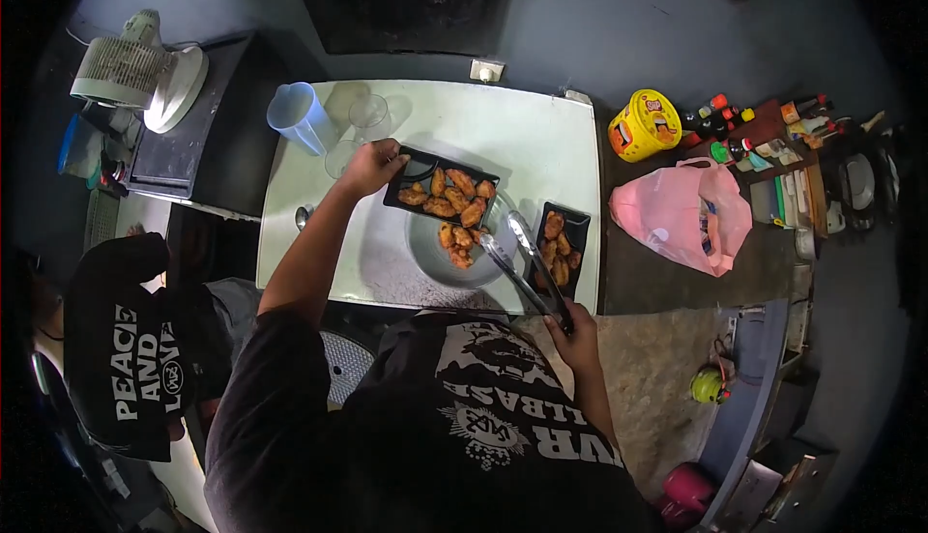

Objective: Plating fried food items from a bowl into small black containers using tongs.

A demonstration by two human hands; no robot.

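Observation:
My left hand [375,165] grips the left end of a black rectangular divided tray [416,169], held partly over a grey bowl [426,261]. Several browned fried chicken pieces [458,200] lie in the tray's larger compartment. More chicken pieces [457,243] sit in the bowl. In my right hand [578,337] are metal tongs [528,288] with dark handles, their arms spread apart. One tong tip is close to the chicken in the bowl; whether it touches cannot be told. A second black tray [577,223], also with chicken pieces, rests right of the bowl.
On the white table [471,116] stand a bluish plastic pitcher [299,116] and clear glasses [369,114]; a spoon [302,218] lies left. A yellow tub [644,127], pink bag [674,214] and bottles [718,123] occupy the right counter. A person [127,359] is at left, near a fan [123,69].

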